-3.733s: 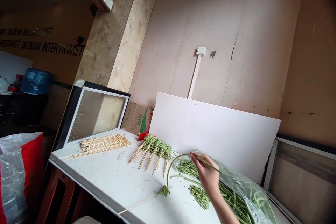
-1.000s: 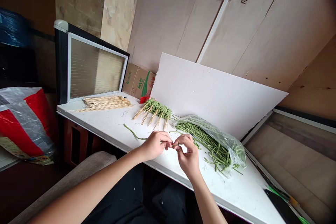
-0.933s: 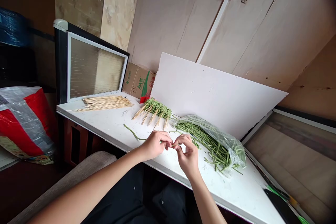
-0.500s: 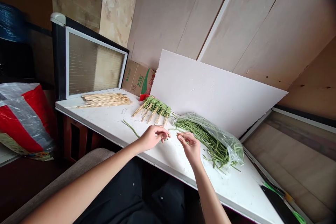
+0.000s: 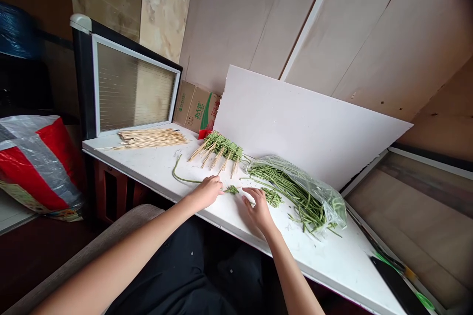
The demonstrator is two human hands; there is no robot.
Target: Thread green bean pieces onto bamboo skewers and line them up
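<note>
My left hand (image 5: 209, 192) is closed at the table's near side, its fingertips partly hidden. A long green bean (image 5: 174, 171) curves across the tabletop into this hand. Just right of its fingers lies a small bunch of cut bean pieces (image 5: 232, 189). My right hand (image 5: 259, 207) hovers low over the table, thumb and fingers apart, with nothing visible between them. Behind its fingers is a small heap of bean pieces (image 5: 273, 198). Further back, finished-looking bean skewers (image 5: 223, 147) lie side by side, their bare stick ends pointing towards me.
A clear plastic bag (image 5: 303, 177) of long beans (image 5: 301, 197) lies to the right. Bare bamboo skewers (image 5: 153, 138) are spread at the left. A cardboard box (image 5: 194, 108) and a white board (image 5: 295, 118) stand at the back. A dark flat object (image 5: 397, 283) lies front right.
My hands have come down from a raised pinch and moved apart. The right fingers have opened. The long bean's free end has swung up and back, and bean pieces now show between the hands.
</note>
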